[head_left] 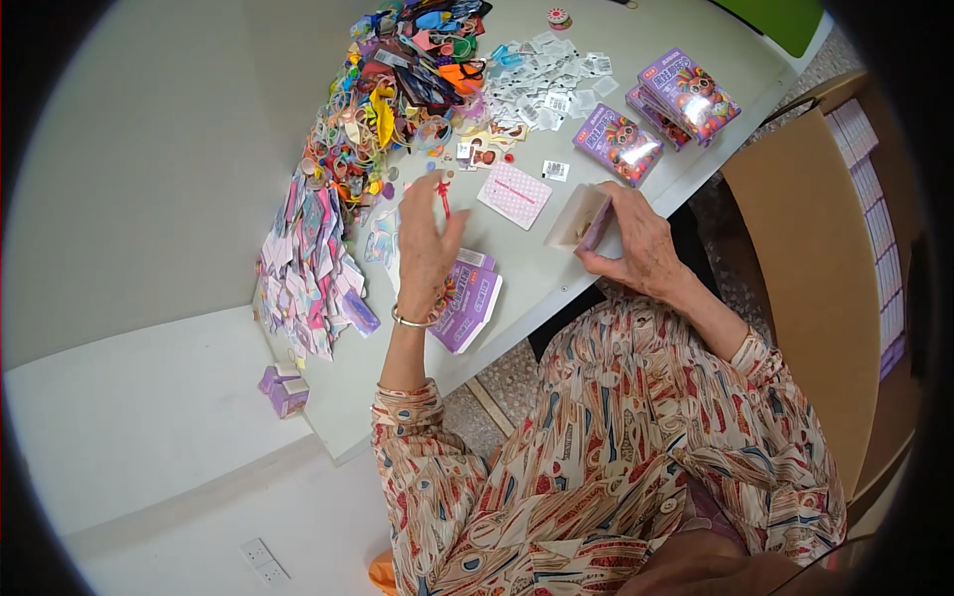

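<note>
White table underneath, left hand pinches a small red piece, right hand grips an open box.

Long patterned sleeves in cream, red, orange and blue; a thin silver bangle at the left wrist.

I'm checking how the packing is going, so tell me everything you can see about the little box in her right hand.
The small box is a flat carton, apparently thin cardboard, pale cream on its broad face with a purple edge. It is tilted up off the grey table, near the front edge. The right hand grips it from the right side, fingers curled around it. Whether its end is open cannot be told. Nothing else touches it.
</note>
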A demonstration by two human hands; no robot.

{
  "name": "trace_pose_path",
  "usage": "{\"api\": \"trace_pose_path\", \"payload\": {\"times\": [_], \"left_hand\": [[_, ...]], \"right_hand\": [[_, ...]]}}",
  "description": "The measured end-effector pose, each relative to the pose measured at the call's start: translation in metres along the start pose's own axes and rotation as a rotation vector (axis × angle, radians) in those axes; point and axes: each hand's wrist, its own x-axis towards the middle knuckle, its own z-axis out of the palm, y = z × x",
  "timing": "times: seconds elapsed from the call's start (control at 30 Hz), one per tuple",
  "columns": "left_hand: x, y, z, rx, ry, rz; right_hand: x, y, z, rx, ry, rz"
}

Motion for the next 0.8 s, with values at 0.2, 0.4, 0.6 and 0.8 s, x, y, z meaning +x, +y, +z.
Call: {"api": "trace_pose_path", "payload": {"times": [0.2, 0.4, 0.6, 0.8], "left_hand": [[0.024, 0.021, 0.020, 0.427, -0.420, 0.502], [0.057, 0.004, 0.032, 0.384, -0.603, 0.535], [0.053, -0.005, 0.029, 0.243, -0.600, 0.590], [0.051, -0.017, 0.023, 0.173, -0.537, 0.539]], "right_hand": [[-0.003, 0.012, -0.002, 0.250, 0.002, 0.162], [-0.004, 0.013, 0.000, 0.174, -0.010, 0.144], [-0.006, 0.016, 0.001, 0.171, -0.016, 0.133], [-0.006, 0.015, 0.001, 0.160, -0.008, 0.124]]}}
